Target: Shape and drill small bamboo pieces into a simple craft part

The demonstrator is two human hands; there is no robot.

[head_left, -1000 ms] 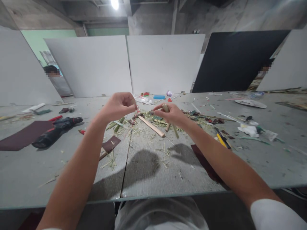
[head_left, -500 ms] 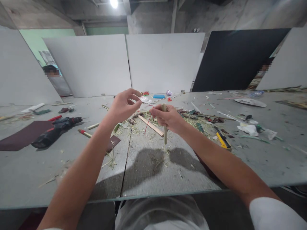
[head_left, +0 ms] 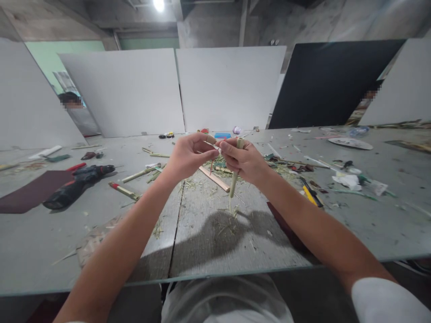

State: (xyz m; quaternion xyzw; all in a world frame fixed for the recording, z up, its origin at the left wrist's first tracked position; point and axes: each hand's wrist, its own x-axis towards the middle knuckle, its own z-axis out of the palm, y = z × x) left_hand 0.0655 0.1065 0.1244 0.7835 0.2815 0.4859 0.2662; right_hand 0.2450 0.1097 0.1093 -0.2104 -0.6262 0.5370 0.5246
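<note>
My right hand (head_left: 245, 159) is closed around a pale green stick (head_left: 234, 181), which looks like bamboo and stands nearly upright, its lower end above the table. A thin red string (head_left: 211, 168) hangs below the fingertips, and some of it shows by the top of the stick. Close beside it, my left hand (head_left: 190, 154) has thumb and fingers brought together on the string; the exact pinch point is too small to make out. One left fingertip looks tan, as if covered. Under the hands lies a flat wooden strip (head_left: 215, 179) among green shavings.
At left lie a black and red power drill (head_left: 72, 186), a dark red sheet (head_left: 30, 190) and a red-tipped stick (head_left: 123, 190). A yellow utility knife (head_left: 311, 193) lies at right, near white scraps (head_left: 348, 180). White boards (head_left: 232, 89) and a black board (head_left: 333, 85) stand behind.
My left hand has moved right and slightly down, from apart to meeting the string beside my right hand. The stick has risen slightly and tilted, its top going right.
</note>
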